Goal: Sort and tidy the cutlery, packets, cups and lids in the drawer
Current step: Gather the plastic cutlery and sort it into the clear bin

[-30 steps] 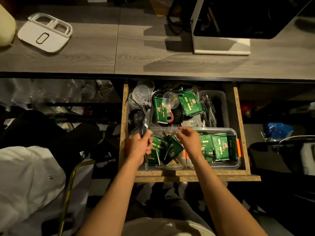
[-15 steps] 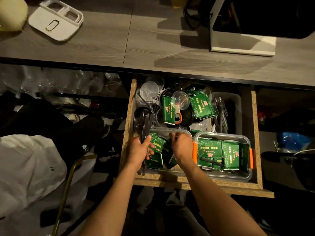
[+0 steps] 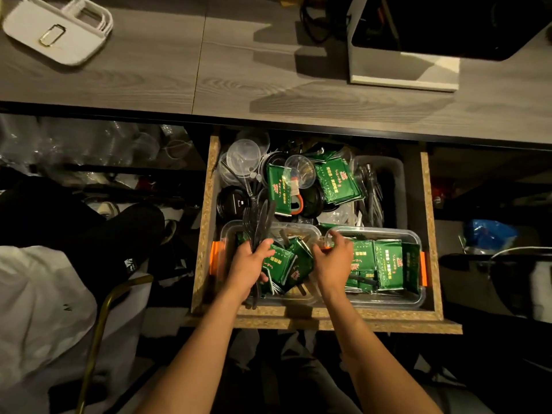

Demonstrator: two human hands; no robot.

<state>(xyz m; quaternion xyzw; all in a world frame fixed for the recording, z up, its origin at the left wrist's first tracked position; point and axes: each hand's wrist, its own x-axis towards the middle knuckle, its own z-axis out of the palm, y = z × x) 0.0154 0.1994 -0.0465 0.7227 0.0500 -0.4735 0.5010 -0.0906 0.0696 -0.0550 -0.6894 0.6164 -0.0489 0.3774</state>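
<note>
The open wooden drawer (image 3: 427, 222) holds two clear boxes at its front. My left hand (image 3: 248, 265) grips a bundle of black plastic cutlery (image 3: 259, 222) over the left clear box (image 3: 227, 231), which holds green packets (image 3: 291, 264). My right hand (image 3: 333, 259) has its fingers curled over the near-left corner of the right clear box (image 3: 415, 297), also filled with green packets (image 3: 385, 261). Behind lie clear cups (image 3: 298, 171), clear lids (image 3: 242, 158), black lids (image 3: 233, 201) and more green packets (image 3: 334, 182).
A clear bin of dark cutlery (image 3: 372, 189) stands at the drawer's back right. The grey countertop (image 3: 179, 73) above carries a white lid (image 3: 56, 28) and a white box (image 3: 403, 73). White cloth (image 3: 38, 309) and a brass-coloured bar (image 3: 98, 339) lie to the left.
My right hand has moved from the left box's far rim to the corner of the right box. My left hand keeps hold of the cutlery. The camera has moved closer.
</note>
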